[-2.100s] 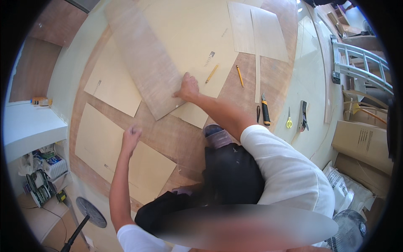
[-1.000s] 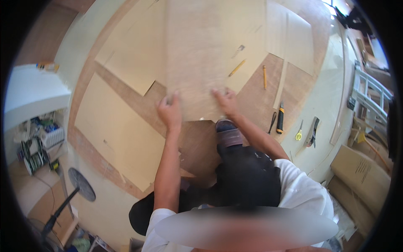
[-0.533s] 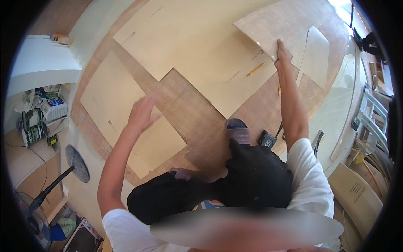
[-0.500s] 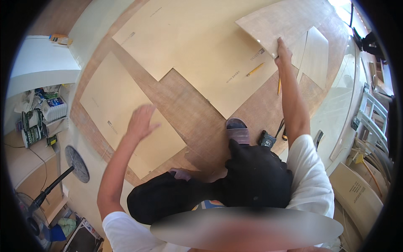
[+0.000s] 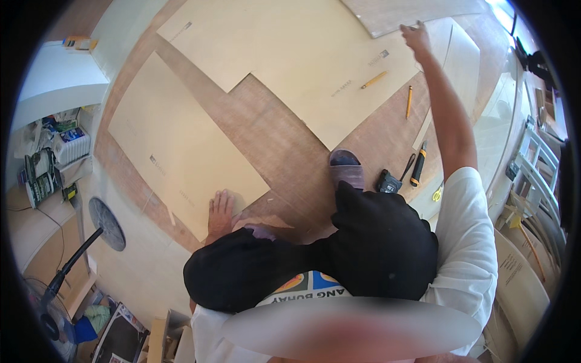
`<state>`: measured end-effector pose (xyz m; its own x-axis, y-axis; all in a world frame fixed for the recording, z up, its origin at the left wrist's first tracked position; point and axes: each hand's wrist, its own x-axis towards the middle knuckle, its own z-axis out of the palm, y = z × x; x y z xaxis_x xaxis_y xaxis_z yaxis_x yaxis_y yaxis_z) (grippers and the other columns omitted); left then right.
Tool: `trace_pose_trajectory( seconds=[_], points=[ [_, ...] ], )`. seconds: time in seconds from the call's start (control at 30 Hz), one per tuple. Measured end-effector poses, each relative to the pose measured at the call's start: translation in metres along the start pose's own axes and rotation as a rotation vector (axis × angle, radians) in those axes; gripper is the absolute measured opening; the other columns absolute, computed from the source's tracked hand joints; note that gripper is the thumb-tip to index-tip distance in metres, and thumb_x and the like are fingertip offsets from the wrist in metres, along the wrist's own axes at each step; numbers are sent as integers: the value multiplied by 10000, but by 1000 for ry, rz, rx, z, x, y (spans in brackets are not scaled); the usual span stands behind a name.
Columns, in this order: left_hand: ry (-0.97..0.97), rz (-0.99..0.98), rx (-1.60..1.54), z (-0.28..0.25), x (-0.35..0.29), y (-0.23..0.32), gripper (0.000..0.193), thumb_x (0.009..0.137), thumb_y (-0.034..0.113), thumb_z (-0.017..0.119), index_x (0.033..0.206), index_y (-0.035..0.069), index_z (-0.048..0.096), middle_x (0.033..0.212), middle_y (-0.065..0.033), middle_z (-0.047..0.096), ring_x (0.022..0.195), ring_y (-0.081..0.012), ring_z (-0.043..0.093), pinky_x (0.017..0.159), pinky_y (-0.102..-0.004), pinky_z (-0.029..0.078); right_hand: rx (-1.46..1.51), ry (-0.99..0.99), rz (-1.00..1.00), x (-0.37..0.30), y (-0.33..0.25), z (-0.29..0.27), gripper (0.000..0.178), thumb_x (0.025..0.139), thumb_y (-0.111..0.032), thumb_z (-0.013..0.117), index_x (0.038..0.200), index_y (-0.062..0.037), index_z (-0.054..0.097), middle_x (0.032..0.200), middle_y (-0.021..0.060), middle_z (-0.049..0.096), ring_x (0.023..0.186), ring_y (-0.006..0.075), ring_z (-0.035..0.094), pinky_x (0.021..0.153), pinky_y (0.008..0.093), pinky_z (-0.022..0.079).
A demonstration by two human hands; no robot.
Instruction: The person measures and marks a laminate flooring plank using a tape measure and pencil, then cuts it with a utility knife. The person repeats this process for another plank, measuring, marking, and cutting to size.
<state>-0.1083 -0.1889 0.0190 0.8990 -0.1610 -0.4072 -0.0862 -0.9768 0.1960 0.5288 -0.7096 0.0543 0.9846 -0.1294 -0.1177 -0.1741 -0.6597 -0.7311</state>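
My left hand [image 5: 220, 213] rests with its fingers stretched out on the near end of a tan sheet [image 5: 175, 139], beside my foot. My right hand [image 5: 416, 39] reaches far to the right, its fingers apart at the near edge of a greyish-brown thin board [image 5: 411, 13]. That board overlaps a large tan sheet [image 5: 272, 36] with a notch cut from its near corner. On the large sheet is a short yellow stick-like tool [image 5: 374, 80]. A yellow pencil [image 5: 410, 101] lies just off its edge.
A black tape measure [image 5: 389, 181] and a black-and-yellow utility knife [image 5: 419, 164] lie right of my sandalled foot [image 5: 347, 169]. Yellow-handled scissors [image 5: 437, 193] are beyond them. A standing fan [image 5: 51, 308] is at left. Curved panels [image 5: 520, 272] and a ladder [image 5: 538, 157] stand at right.
The board has come down and shifted away, and my right hand has let go of its corner. My left hand has dropped from the air onto the left sheet.
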Motion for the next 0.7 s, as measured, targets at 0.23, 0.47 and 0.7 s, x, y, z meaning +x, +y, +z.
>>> trace_pose_trajectory(
  seconds=[0.23,0.47,0.7],
  points=[
    [219,64,52,-33,11,-10,526,913,97,584,1426,30,489,1435,-216,531,1322,-389,533,1052,-419,492,-224,-170,-444,-190,19,103,431,871,-241,730,1233,-20,657,1179,209,683,1112,360,659,940,456,530],
    [430,-406,-194,-152,-11,-22,322,966,25,532,1278,-12,603,1201,-250,665,1025,-419,660,850,-454,547,-351,-316,-716,-332,11,115,605,812,-339,761,1306,-41,578,1443,204,486,1382,387,409,1152,549,320],
    [961,-661,-6,-300,-44,-8,304,1057,225,543,1146,-52,634,1035,-255,688,917,-413,671,806,-427,544,-284,-358,-838,-319,16,105,560,801,-350,765,1253,-57,611,1351,184,543,1301,355,478,1047,496,401]
  ],
)
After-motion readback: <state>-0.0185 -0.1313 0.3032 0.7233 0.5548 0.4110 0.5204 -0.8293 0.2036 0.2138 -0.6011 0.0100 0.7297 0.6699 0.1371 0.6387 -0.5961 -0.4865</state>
